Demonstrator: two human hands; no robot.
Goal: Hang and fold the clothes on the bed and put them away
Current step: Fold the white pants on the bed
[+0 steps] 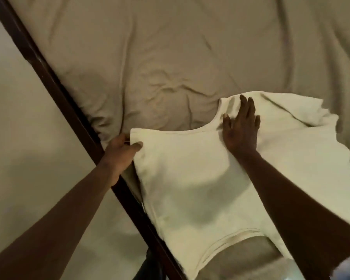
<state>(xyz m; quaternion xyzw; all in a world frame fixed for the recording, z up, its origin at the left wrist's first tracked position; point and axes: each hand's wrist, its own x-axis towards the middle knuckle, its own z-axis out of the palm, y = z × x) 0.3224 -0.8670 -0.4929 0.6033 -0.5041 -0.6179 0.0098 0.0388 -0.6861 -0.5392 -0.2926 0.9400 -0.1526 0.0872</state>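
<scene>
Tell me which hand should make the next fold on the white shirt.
Probably the left hand. It already pinches the white shirt at its left edge by the bed frame, ready to carry that side over. The right hand lies flat, fingers spread, near the neckline, better suited to anchoring the fabric.

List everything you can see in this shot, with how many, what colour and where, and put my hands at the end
Shirt: one, cream white, spread on the bed's near left part, one edge over the frame.
Sheet: one, beige, wrinkled, covering the bed.
Bed frame: one, dark brown wood, running diagonally along the bed's left edge.
Floor: pale, left of the frame.
Dark object: one, blackish, bottom edge by the frame; cannot tell what it is.
Left hand: one, pinching the shirt's left corner at the frame.
Right hand: one, flat and open on the shirt beside the neckline.
</scene>
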